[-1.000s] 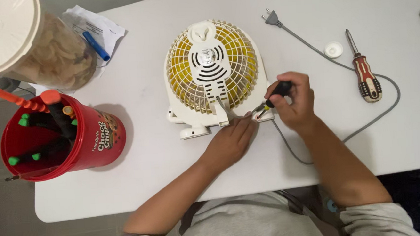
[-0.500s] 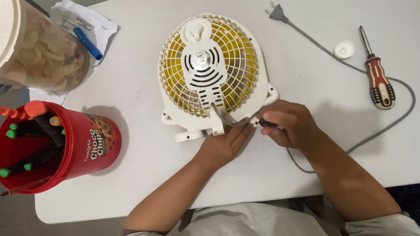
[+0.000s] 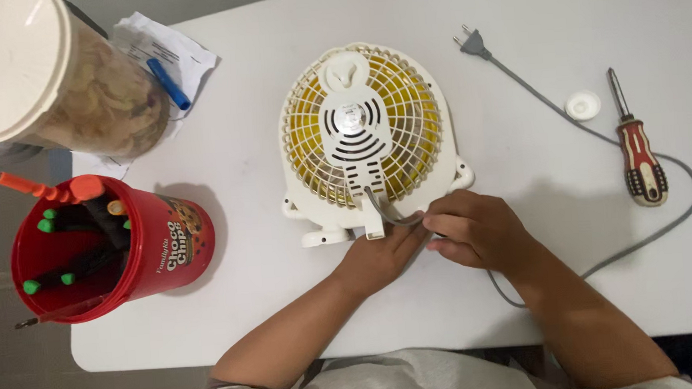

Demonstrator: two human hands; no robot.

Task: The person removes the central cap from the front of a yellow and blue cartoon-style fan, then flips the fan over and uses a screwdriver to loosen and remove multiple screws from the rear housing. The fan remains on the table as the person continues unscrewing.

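Note:
A small white fan (image 3: 366, 129) with yellow blades lies grille-up on the white table (image 3: 249, 304). A short stretch of its grey cord (image 3: 379, 204) curves from the back housing down to my hands at the fan's foot. My left hand (image 3: 382, 255) lies against the foot, fingertips pinning the cord end. My right hand (image 3: 476, 230) is curled shut beside it, touching the same spot. The small black-handled screwdriver it held a moment ago is hidden inside the fist.
The long grey power cord (image 3: 668, 231) loops right and ends in a plug (image 3: 473, 44). A red-handled screwdriver (image 3: 645, 168) and a white cap (image 3: 582, 105) lie at the right. A red tool bucket (image 3: 173, 241), a lidded jar (image 3: 51, 84), paper and a blue pen (image 3: 168, 84) stand at the left.
My right hand has come down from above the fan's foot to table level and closed over the small screwdriver. My left hand has stayed at the foot. The view has shifted slightly.

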